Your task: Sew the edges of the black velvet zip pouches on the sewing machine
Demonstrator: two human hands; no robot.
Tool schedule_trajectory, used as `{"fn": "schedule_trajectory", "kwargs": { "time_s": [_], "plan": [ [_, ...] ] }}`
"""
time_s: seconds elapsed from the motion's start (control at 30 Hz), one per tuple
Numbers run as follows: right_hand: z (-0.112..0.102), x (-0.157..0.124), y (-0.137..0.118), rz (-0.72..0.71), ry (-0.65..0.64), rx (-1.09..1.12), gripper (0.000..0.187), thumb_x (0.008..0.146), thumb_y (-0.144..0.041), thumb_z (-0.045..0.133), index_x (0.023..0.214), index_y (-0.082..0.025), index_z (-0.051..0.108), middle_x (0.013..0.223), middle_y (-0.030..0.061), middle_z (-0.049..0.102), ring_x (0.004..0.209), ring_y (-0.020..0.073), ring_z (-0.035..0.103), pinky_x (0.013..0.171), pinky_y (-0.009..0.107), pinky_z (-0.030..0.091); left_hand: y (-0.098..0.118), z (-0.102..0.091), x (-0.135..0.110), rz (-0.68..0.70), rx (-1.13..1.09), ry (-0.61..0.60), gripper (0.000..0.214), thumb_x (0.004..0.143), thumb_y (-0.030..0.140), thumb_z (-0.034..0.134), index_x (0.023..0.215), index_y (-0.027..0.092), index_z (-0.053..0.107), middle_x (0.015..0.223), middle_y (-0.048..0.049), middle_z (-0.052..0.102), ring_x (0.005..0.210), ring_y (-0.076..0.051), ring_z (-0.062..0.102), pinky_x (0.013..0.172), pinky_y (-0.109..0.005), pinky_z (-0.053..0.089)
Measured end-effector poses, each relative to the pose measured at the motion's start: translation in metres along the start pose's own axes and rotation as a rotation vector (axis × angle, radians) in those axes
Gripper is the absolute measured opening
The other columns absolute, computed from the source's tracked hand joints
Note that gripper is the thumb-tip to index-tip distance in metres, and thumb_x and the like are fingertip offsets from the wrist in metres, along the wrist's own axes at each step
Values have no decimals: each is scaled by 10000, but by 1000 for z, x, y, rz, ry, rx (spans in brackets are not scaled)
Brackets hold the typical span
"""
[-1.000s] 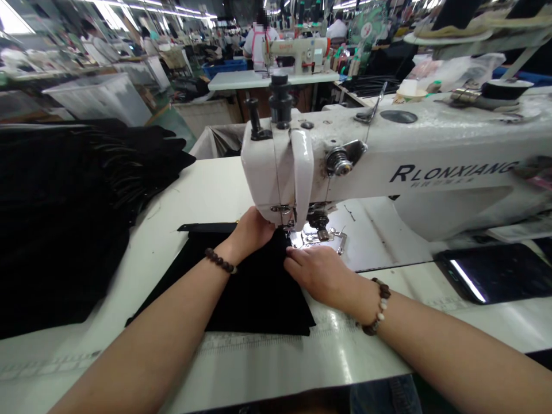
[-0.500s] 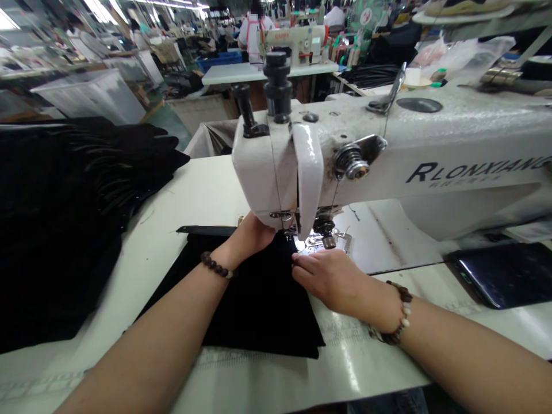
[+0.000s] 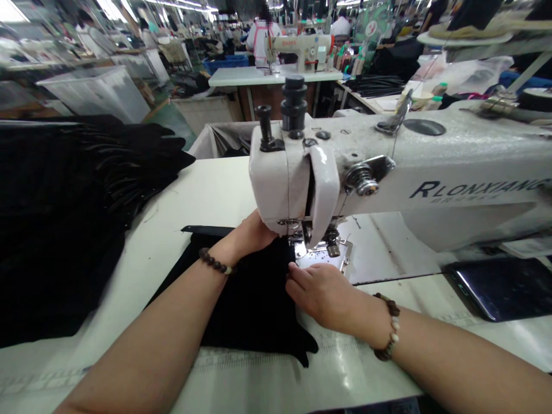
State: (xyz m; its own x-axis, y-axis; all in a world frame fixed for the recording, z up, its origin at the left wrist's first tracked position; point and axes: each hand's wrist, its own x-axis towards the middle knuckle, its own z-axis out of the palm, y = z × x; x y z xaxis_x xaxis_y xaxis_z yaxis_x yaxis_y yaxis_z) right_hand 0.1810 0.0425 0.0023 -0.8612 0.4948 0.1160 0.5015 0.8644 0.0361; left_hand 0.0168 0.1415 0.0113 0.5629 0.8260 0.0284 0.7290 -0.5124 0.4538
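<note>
And here at the fingers (image 3: 297, 276) of the right hand (image 3: 323, 296), it's a tight little grip: thumb and fingertips together, pinching the right edge of the black cloth (image 3: 250, 305). The left hand (image 3: 253, 233) reaches across the cloth's far part, tips lost behind the machine (image 3: 271, 184), so whether those fingers are spread or pressed together, I can't tell from here.

The cloth lies on the bench (image 3: 211, 178), its far right part under the machine's head, its edge right beside the shiny plate (image 3: 308, 260). Down at the near right corner it breaks into points, over the ruler (image 3: 245, 357) marked along the bench. A narrow dark strip (image 3: 207, 230) runs along the far side, partly behind the left wrist.

Beads on both wrists: a dark bracelet (image 3: 212, 261) on the left, a brown-and-pale one (image 3: 393, 329) on the right. Over on the right, well apart from the hands, a phone (image 3: 509, 287) lies flat. On the left, a great black pile (image 3: 56, 230) covers its side of the bench. Beyond, a person (image 3: 261, 46) in pink straps is behind a second machine (image 3: 302, 49).
</note>
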Motion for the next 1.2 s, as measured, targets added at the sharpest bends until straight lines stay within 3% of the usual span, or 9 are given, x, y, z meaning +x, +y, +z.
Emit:
{"fn": "schedule_trajectory", "kwargs": {
  "time_s": [0.13, 0.47, 0.93, 1.2],
  "plan": [
    [1, 0, -1, 6, 41, 4, 196, 834, -89, 334, 796, -141, 519, 832, 126, 617, 505, 152, 503, 446, 285, 315, 0, -2, -1, 31, 9, -46, 311, 750, 55, 456, 980, 164, 636, 997, -55, 656, 965, -225, 580, 845, -289, 458],
    [-2, 2, -5, 42, 32, -48, 232, 800, -41, 328, 809, -139, 538, 831, 120, 624, 485, 162, 491, 423, 296, 278, -5, 1, 1, 23, 16, -80, 179, 744, 76, 480, 756, 110, 655, 808, -85, 675, 810, -241, 614, 718, -293, 482],
    [1, 4, -3, 95, -27, -45, 192, 820, -64, 364, 843, -140, 539, 861, 97, 616, 509, 141, 485, 436, 290, 241, -6, 2, -1, -14, -83, -33, 166, 740, 103, 488, 741, 131, 652, 783, -68, 683, 802, -223, 611, 699, -281, 490],
    [-2, 1, -9, 72, -26, -32, 170, 814, -72, 396, 854, -136, 548, 873, 95, 622, 502, 143, 493, 431, 289, 255, -6, -2, -2, 17, -98, -76, 168, 732, 107, 527, 827, 119, 665, 858, -70, 684, 827, -226, 615, 711, -272, 491]
  ]
}}
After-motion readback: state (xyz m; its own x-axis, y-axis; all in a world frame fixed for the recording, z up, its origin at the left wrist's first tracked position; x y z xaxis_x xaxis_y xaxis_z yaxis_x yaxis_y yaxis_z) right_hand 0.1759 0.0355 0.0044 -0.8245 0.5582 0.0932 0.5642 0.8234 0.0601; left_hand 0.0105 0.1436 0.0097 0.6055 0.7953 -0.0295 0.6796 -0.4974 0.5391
